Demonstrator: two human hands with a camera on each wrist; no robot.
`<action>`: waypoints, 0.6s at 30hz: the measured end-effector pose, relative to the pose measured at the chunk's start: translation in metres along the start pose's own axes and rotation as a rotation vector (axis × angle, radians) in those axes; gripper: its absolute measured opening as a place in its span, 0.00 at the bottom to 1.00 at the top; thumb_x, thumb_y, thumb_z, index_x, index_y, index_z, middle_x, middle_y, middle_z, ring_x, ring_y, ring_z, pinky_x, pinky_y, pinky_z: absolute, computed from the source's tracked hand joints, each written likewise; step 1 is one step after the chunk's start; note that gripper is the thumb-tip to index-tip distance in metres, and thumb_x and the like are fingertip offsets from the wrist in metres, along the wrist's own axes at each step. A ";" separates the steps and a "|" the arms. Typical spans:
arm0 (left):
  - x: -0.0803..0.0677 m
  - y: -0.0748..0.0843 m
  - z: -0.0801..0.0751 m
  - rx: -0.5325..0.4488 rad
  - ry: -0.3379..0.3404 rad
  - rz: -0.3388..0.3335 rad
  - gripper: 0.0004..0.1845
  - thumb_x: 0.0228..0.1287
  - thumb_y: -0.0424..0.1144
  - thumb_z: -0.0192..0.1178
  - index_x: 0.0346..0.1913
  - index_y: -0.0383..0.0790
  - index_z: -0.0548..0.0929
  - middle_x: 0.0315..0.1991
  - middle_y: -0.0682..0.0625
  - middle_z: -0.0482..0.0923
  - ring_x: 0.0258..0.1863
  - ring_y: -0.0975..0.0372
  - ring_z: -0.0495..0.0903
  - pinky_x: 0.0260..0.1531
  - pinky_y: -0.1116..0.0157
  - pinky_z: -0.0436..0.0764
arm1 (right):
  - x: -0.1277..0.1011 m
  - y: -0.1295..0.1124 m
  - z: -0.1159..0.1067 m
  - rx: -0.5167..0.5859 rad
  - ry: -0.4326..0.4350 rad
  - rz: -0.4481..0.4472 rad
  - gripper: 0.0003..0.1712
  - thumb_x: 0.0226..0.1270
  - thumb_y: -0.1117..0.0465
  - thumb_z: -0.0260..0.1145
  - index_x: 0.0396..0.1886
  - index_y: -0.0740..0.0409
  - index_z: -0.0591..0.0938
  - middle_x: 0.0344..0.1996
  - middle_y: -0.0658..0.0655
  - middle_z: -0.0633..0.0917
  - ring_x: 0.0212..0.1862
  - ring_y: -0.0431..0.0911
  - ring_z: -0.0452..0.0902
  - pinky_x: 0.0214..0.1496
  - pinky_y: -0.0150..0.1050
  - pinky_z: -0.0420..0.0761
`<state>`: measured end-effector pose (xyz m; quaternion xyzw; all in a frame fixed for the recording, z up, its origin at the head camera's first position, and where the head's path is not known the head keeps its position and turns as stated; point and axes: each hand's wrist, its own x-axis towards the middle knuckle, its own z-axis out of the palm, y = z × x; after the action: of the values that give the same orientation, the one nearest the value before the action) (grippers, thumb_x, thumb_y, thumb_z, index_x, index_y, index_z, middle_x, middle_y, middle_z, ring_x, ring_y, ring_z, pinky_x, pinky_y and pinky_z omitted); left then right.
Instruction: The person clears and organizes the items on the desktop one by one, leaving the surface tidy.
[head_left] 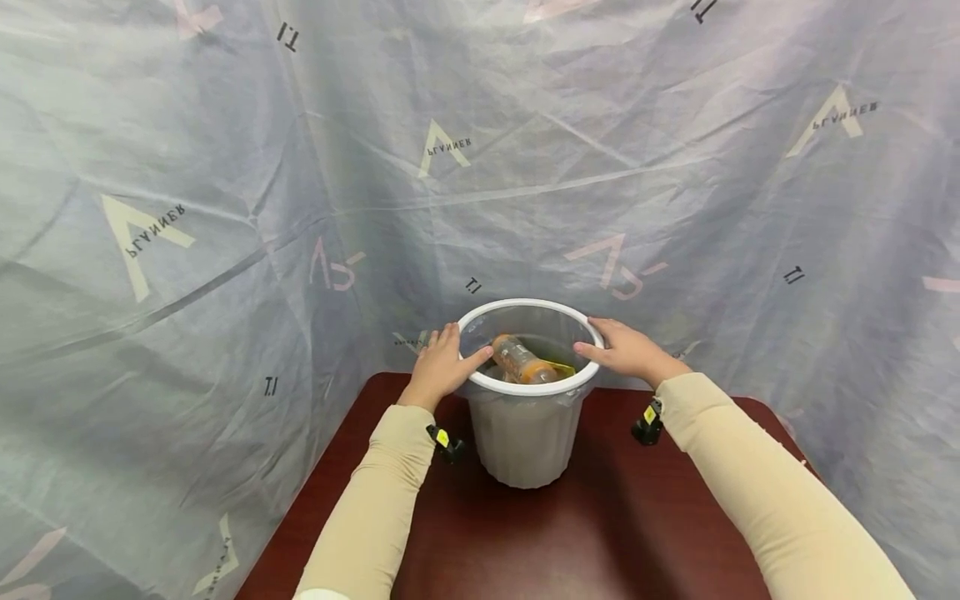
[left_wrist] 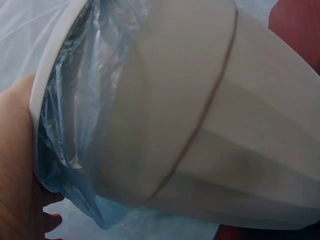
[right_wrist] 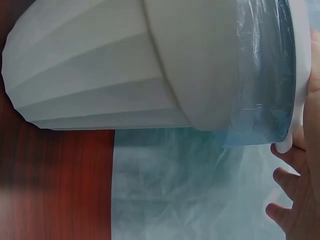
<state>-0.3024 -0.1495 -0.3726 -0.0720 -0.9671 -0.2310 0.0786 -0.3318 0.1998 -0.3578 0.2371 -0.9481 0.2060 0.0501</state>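
Observation:
A grey-white trash bin (head_left: 525,442) stands upright on the table, with a white rim ring (head_left: 525,302) round its mouth. A clear bluish plastic bag (left_wrist: 82,100) lines it, its edge hanging out below the ring. My left hand (head_left: 438,367) grips the ring on the left, thumb laid over it towards the inside. On the opposite side my right hand (head_left: 630,350) holds the ring, thumb over the top and the other fingers outside, as the right wrist view shows. Inside lies a bottle with orange ends (head_left: 521,360), next to something yellow (head_left: 562,367). The contents below are hidden.
The dark red table (head_left: 510,550) ends a little behind the bin. A grey printed curtain (head_left: 525,192) hangs close behind and along both sides. Small black wrist cameras (head_left: 647,423) sit below both cuffs.

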 end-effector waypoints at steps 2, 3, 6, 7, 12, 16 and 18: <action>0.004 0.006 0.002 -0.011 -0.013 0.012 0.57 0.65 0.78 0.42 0.82 0.39 0.45 0.82 0.42 0.43 0.81 0.45 0.40 0.75 0.43 0.48 | -0.004 0.003 -0.004 -0.003 0.009 0.015 0.51 0.75 0.34 0.54 0.78 0.70 0.57 0.74 0.74 0.63 0.75 0.68 0.56 0.72 0.65 0.60; 0.006 0.009 0.002 -0.014 -0.017 0.013 0.57 0.65 0.79 0.42 0.82 0.40 0.44 0.82 0.43 0.42 0.81 0.46 0.40 0.76 0.44 0.48 | -0.006 0.004 -0.006 0.000 0.012 0.024 0.51 0.75 0.34 0.54 0.78 0.70 0.57 0.74 0.74 0.63 0.75 0.68 0.56 0.72 0.65 0.60; 0.010 0.017 0.004 -0.031 -0.019 0.022 0.57 0.65 0.78 0.42 0.82 0.40 0.45 0.82 0.43 0.43 0.81 0.46 0.41 0.76 0.45 0.49 | -0.013 0.006 -0.013 -0.003 0.016 0.051 0.52 0.75 0.33 0.54 0.79 0.69 0.56 0.74 0.74 0.62 0.75 0.68 0.56 0.72 0.66 0.60; 0.011 0.020 0.004 -0.038 -0.020 0.024 0.57 0.65 0.78 0.43 0.82 0.40 0.45 0.82 0.43 0.44 0.81 0.46 0.41 0.76 0.45 0.50 | -0.015 0.006 -0.015 -0.004 0.014 0.060 0.52 0.74 0.32 0.53 0.79 0.69 0.56 0.74 0.74 0.62 0.75 0.68 0.56 0.72 0.66 0.60; 0.018 0.028 0.002 -0.034 -0.037 0.035 0.56 0.65 0.78 0.43 0.82 0.40 0.45 0.82 0.43 0.45 0.81 0.46 0.42 0.76 0.45 0.50 | -0.020 0.005 -0.023 -0.017 0.023 0.087 0.53 0.74 0.31 0.53 0.79 0.68 0.57 0.75 0.74 0.61 0.75 0.68 0.55 0.71 0.68 0.60; 0.024 0.028 -0.004 -0.107 -0.057 0.021 0.55 0.66 0.78 0.40 0.83 0.43 0.44 0.82 0.42 0.45 0.80 0.44 0.40 0.75 0.43 0.49 | -0.020 0.007 -0.026 0.020 0.046 0.087 0.53 0.75 0.33 0.53 0.80 0.68 0.54 0.75 0.73 0.60 0.76 0.68 0.54 0.72 0.66 0.59; 0.025 0.024 -0.010 -0.164 -0.054 -0.002 0.54 0.66 0.78 0.37 0.83 0.46 0.42 0.82 0.42 0.42 0.80 0.42 0.39 0.75 0.41 0.47 | -0.022 0.010 -0.027 0.072 0.065 0.109 0.52 0.76 0.33 0.51 0.81 0.65 0.49 0.76 0.73 0.58 0.75 0.68 0.54 0.73 0.65 0.57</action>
<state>-0.3210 -0.1309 -0.3487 -0.0832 -0.9468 -0.3076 0.0463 -0.3169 0.2284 -0.3413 0.1801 -0.9493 0.2502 0.0610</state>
